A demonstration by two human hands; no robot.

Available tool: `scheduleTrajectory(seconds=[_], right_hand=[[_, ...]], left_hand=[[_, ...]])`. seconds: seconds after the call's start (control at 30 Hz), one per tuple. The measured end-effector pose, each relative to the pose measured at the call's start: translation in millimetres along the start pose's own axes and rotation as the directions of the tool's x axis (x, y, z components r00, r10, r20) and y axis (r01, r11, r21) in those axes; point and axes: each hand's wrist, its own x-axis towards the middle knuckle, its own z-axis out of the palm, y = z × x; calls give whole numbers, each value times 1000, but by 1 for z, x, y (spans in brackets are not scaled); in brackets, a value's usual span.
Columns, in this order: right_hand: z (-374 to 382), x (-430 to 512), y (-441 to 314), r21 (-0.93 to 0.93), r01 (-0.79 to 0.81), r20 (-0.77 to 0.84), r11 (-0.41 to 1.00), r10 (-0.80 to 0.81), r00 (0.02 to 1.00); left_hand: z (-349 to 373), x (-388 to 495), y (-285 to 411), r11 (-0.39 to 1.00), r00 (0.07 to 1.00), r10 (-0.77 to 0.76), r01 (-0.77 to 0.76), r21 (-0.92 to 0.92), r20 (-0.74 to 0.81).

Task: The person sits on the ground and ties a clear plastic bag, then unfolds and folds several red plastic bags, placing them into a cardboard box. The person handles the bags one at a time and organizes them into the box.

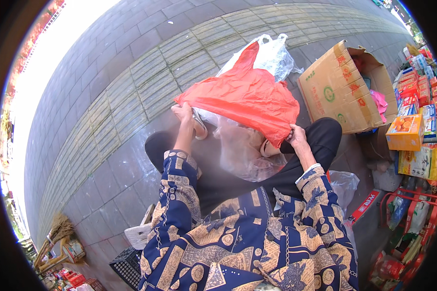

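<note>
A red plastic bag [240, 94] is stretched out in front of me above my feet. My left hand [183, 112] pinches its left corner, and my right hand [296, 136] grips its lower right corner. Beyond the red bag, a white plastic bag with loop handles [276, 54] lies on the pavement, partly covered by it. Below the red bag, crumpled clear plastic bags [236, 152] lie between my legs and feet. The red plastic hides part of both.
An open cardboard box [344, 87] stands at the right, with a pink item [378, 103] at its mouth. Stacked packaged goods [406, 131] line the right edge, beside a red metal rack [415, 203]. Behind my left side are a wooden seat [136, 234], a black plastic crate [125, 265] and a straw broom [61, 227].
</note>
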Motion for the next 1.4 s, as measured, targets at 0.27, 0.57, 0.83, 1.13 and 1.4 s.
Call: scheduleTrajectory(seconds=[0.27,0.57,0.83,1.13,1.4], right_hand=[[69,-24,-73,272,-101,438,957,-30,898],[137,-85,-223,326,384,556,864,-503,662],[67,-32,-188,91,557,327,825,-553,766],[139,21,-44,-54,383,598,922,-277,752],[202,-12,-96,-82,306,871,949,-80,484]], left_hand=[[8,-136,22,22,-13,751,-999,-44,660],[42,-136,119,612,333,779,-588,-530,531],[-37,-77,269,735,572,497,121,-667,652],[-117,-172,370,783,471,595,-157,-602,652],[-163,-228,359,672,339,730,-515,-532,594]])
